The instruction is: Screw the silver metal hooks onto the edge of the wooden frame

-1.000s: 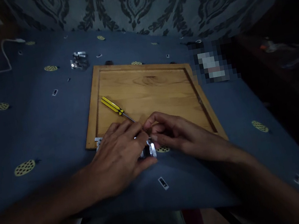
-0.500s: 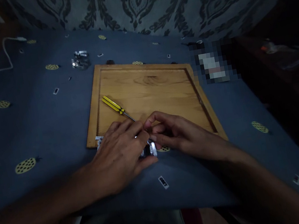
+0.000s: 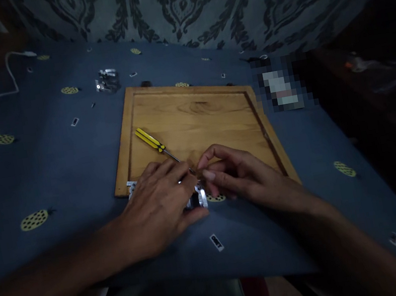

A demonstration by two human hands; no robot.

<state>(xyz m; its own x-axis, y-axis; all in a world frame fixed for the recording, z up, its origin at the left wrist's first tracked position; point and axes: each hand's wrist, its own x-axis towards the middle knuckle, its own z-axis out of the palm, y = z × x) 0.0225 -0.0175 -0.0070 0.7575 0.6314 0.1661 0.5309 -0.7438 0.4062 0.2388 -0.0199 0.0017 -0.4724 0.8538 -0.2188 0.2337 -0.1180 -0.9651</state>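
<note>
Head camera view: at the near edge of the flat brown wooden board with a raised rim, mostly under the bare left hand, a small shiny silver metal piece. Looks hard and stiff, likely light enough for one hand, maybe a bit slippery where smooth. Not likely to break, but could slide or tip if pushed from one side. Best to hold by the far and near sides, away from any thin edges. Gripped much that way, with left fingers bent over the top and thumb stretched out on the near side.

Just beside, at the board's near edge, the bare right hand, with finger and thumb bent close together. Can't tell if pinching something tiny.

On the board's left half, a yellow and black screwdriver with a thin metal shaft; likely easiest to lift by the fat handle. Past the board's far left corner, loose silver metal parts.

Hard to see: most of the held piece. By the board's near left corner, a bright silver bit, maybe part of the same piece, maybe not. Right of the board, a thing blurred into grey squares.
</note>
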